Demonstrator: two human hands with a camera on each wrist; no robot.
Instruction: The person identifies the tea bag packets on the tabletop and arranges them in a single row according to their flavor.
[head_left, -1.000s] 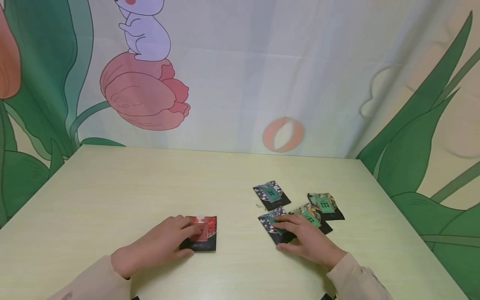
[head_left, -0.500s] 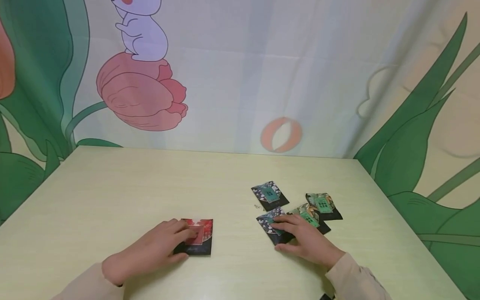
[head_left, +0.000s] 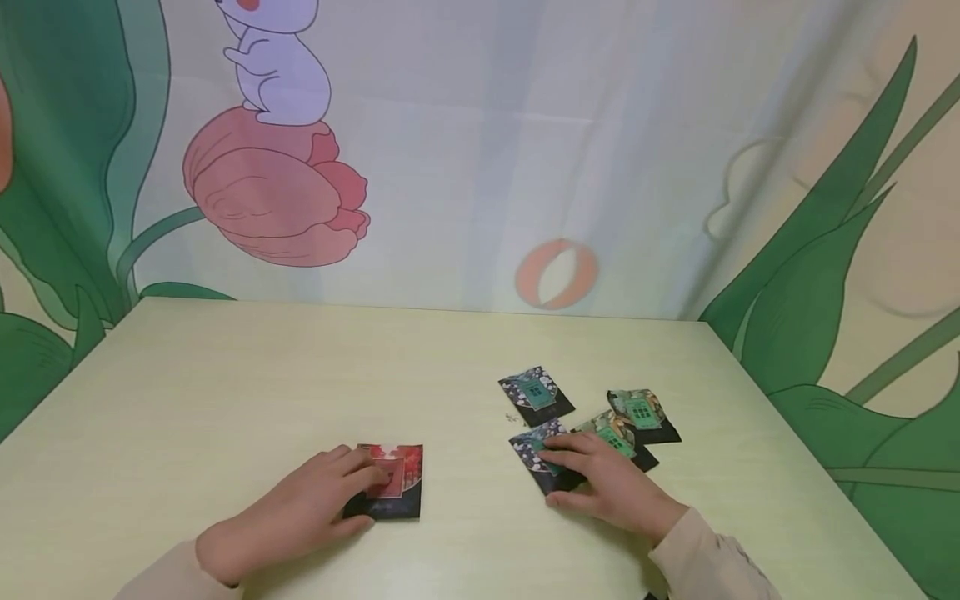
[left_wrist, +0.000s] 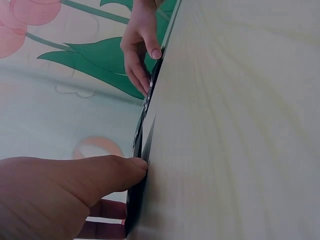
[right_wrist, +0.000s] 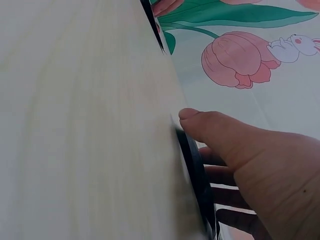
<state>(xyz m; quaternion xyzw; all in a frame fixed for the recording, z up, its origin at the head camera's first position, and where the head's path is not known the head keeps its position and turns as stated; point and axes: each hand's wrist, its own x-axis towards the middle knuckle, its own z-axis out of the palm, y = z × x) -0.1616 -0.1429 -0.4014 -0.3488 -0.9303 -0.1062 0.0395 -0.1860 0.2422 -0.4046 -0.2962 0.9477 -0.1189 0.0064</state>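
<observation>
In the head view my left hand (head_left: 303,508) rests on a red and black packet (head_left: 397,505), fingertips on its printed face and thumb along its near edge. The left wrist view shows that thumb (left_wrist: 120,172) at the packet's dark edge (left_wrist: 134,205). My right hand (head_left: 615,487) lies over a packet with white blossoms on dark blue (head_left: 528,454), fingers flat on top. Its thumb (right_wrist: 210,122) is by the near corner in the right wrist view. Part of each touched packet is hidden under the fingers.
Beyond the right hand lies another blossom-patterned packet (head_left: 537,396). Two green and black packets, one nearer (head_left: 647,457) and one farther (head_left: 643,417), lie to its right. Small dark marks (head_left: 512,418) show on the pale table (head_left: 300,367). A printed curtain (head_left: 420,167) hangs behind.
The left hand has slid the red packet a little to the left and nearer to me. The right hand stays on its packet. The head view has shifted slightly.
</observation>
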